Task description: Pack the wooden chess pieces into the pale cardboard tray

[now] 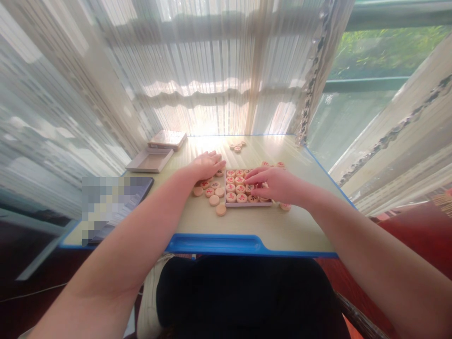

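My left hand (207, 165) lies palm down with fingers spread over loose Chinese chess pieces (209, 192) left of a shallow box; it hides some of them. My right hand (273, 184) is above the right part of the box (243, 205). Its thumb and index finger close around a Chinese chess piece (250, 189) in the third column. Round wooden pieces with red or dark characters fill the box's left columns in rows. My right hand covers much of the box's right side.
More pieces (238, 149) lie at the table's back, and others (285, 206) right of the box. An empty box lid (151, 160) and a flat box (167, 139) sit back left. A dark folder or book (141, 188) lies left. The table (293, 230) has a blue edge; curtains (212, 61) hang behind.
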`<state>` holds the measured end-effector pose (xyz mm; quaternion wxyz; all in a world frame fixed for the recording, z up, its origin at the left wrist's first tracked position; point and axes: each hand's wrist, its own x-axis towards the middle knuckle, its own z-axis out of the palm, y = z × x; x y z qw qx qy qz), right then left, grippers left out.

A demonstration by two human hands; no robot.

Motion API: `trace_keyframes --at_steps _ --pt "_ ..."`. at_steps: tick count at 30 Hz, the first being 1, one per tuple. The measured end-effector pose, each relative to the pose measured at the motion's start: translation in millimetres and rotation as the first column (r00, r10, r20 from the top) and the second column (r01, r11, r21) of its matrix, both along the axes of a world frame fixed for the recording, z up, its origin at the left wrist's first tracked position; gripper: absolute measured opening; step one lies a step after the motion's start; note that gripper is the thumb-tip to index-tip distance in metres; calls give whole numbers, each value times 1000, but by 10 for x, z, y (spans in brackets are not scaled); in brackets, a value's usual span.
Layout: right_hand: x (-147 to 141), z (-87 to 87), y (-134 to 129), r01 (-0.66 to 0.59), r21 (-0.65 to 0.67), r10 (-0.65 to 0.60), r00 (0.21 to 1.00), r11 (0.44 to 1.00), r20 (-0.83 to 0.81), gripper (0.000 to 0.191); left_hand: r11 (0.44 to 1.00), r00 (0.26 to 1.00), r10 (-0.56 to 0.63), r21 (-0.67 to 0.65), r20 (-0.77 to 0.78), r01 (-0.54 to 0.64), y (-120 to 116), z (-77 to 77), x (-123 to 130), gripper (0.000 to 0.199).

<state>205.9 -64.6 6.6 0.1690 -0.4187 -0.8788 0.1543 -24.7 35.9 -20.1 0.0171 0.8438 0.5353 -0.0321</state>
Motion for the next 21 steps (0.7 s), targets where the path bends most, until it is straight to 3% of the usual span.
trace_keyframes --at_steps 9,21 --pt "34 -39 43 -1 53 0 1000 999 11 24 1000 1000 15 -12 12 -15 -35 32 9 56" --pt "53 -67 59 5 18 -6 1000 1000 14 20 1000 1000 8 -1 8 -8 20 -13 -18 56"
